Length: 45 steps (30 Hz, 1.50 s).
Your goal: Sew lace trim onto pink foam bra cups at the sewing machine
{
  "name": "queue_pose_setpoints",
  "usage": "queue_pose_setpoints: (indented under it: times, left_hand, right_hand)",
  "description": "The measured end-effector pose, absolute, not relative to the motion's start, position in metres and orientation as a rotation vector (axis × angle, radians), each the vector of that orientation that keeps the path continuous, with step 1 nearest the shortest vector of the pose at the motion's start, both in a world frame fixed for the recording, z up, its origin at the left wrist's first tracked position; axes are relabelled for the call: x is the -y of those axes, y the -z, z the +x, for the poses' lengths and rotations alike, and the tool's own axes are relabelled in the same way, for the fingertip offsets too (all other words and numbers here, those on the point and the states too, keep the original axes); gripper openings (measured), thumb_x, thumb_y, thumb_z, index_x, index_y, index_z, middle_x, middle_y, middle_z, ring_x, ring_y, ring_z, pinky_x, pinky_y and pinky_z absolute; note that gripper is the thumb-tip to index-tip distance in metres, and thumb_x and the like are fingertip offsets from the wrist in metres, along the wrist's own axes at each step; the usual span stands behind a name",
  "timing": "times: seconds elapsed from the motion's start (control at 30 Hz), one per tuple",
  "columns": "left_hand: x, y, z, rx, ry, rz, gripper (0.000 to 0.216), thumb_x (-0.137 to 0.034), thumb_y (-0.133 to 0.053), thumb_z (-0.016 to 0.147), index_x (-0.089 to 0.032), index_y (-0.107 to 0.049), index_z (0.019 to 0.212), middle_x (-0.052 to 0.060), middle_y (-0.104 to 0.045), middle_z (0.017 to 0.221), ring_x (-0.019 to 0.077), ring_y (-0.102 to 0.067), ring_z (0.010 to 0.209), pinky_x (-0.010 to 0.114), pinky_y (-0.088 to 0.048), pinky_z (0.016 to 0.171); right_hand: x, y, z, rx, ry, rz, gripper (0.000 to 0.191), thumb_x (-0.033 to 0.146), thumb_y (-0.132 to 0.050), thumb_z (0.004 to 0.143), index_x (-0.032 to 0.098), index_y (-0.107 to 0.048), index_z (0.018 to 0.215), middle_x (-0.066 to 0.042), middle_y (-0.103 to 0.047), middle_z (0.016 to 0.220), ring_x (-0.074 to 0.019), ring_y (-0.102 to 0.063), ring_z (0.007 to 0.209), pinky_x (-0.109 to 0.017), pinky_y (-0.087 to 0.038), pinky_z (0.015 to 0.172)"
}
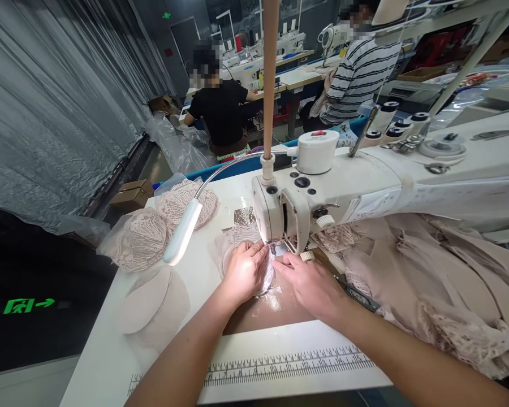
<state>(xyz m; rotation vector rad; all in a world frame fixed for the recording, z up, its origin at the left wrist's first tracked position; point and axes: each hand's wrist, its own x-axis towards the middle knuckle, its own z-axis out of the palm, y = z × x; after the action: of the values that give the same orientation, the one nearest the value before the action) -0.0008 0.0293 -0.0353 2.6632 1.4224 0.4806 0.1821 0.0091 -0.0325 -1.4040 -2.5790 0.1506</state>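
A pale pink lace bra cup (258, 278) lies under the needle and presser foot (273, 249) of a white sewing machine (318, 209). Over the cup's left side, my left hand (245, 270) presses with its fingers together, the tips close to the foot; its thumb is mostly hidden. My right hand (307, 277) comes in from the other side. Its index finger and thumb close on the cup's right edge near the needle, and the other fingers curl underneath. A dark tool (360, 297), partly hidden by my right wrist, lies beside that hand.
More lace cups (142, 240) and smooth beige cup pieces (146, 302) lie at left. A lamp (184, 232) arches above the table. Beige lace fabric (428, 271) heaps at right. A printed ruler (288, 366) runs along the front edge. Two people sit at machines behind.
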Motion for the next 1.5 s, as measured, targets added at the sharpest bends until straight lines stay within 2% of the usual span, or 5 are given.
queue_pose_setpoints:
  times: [0.4, 0.6, 0.77, 1.2, 1.5]
  left_hand:
    - [-0.022, 0.032, -0.011, -1.862, -0.431, 2.392, 0.038, -0.025, -0.046, 0.086, -0.019, -0.055, 0.123, 0.014, -0.047, 0.139, 0.0408, -0.034, 0.130, 0.068, -0.027, 0.100]
    - [0.007, 0.003, -0.027, -1.080, -0.309, 2.356, 0.037, -0.013, -0.056, 0.070, -0.025, -0.068, 0.103, 0.002, -0.057, 0.132, 0.0287, -0.042, 0.131, 0.052, -0.031, 0.110]
    - [0.035, -0.005, -0.020, -1.076, -0.601, 2.284, 0.031, -0.019, -0.051, 0.084, -0.022, -0.063, 0.113, 0.007, -0.059, 0.128, 0.0207, -0.052, 0.121, 0.038, -0.040, 0.107]
    - [0.013, 0.009, 0.007, -1.265, -0.386, 2.648, 0.035, -0.025, -0.047, 0.089, -0.013, -0.055, 0.121, 0.015, -0.059, 0.123, 0.0259, -0.056, 0.110, 0.042, -0.050, 0.093]
    - [-0.003, 0.013, 0.001, -1.281, -0.213, 2.703, 0.043, -0.025, -0.046, 0.088, -0.007, -0.052, 0.127, 0.018, -0.053, 0.133, 0.0277, -0.051, 0.119, 0.045, -0.045, 0.100]
  right_hand:
    - [-0.008, 0.045, 0.186, 2.455, -0.083, -1.305, 0.045, 0.002, -0.037, 0.081, 0.020, -0.066, 0.111, -0.006, -0.064, 0.091, -0.0164, -0.056, 0.073, -0.028, -0.042, 0.065]
    - [-0.005, 0.045, 0.196, 2.256, -0.330, -1.123, 0.031, 0.020, -0.039, 0.092, 0.019, -0.066, 0.108, -0.007, -0.067, 0.103, -0.0170, -0.062, 0.090, -0.029, -0.049, 0.080]
    - [0.000, 0.036, 0.199, 2.256, -0.406, -1.105, 0.031, 0.026, -0.038, 0.095, 0.020, -0.068, 0.094, -0.005, -0.067, 0.088, -0.0163, -0.061, 0.081, -0.029, -0.048, 0.074]
    - [-0.006, 0.039, 0.195, 2.592, -0.081, -1.298, 0.032, 0.010, -0.043, 0.086, 0.020, -0.067, 0.106, -0.006, -0.059, 0.082, -0.0191, -0.051, 0.078, -0.030, -0.037, 0.068]
    - [-0.006, 0.038, 0.190, 2.546, -0.096, -1.372, 0.034, 0.007, -0.043, 0.085, 0.020, -0.066, 0.105, -0.006, -0.063, 0.088, -0.0198, -0.052, 0.080, -0.032, -0.034, 0.071]
